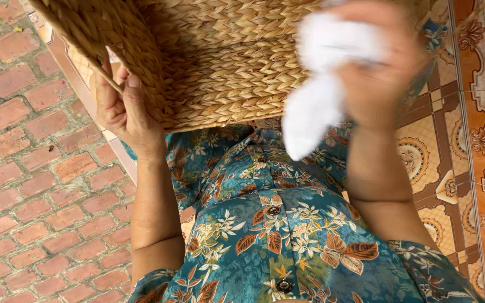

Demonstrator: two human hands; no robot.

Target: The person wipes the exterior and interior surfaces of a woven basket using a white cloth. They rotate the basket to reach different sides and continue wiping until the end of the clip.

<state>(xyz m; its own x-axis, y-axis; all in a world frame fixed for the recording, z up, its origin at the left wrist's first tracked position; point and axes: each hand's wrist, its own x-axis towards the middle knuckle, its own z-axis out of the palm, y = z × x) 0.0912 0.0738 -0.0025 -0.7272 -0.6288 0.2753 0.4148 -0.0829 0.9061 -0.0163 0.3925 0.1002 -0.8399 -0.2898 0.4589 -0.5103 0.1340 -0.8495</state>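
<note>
The left hand (123,106) grips the lower left edge of a woven straw basket (220,62), fingers together and curled over its rim, thumb pressed against the plaited side. The basket fills the top of the view, held up in front of the person's chest, its lower edge just above the teal leaf-patterned shirt (276,224). The right hand (380,73) is blurred; its fingers are closed round a white cloth (321,90), which is pressed against the basket's right part, its loose end hanging below the basket's lower edge. Red brick paving (29,168) lies left, patterned orange tiles (467,140) right
</note>
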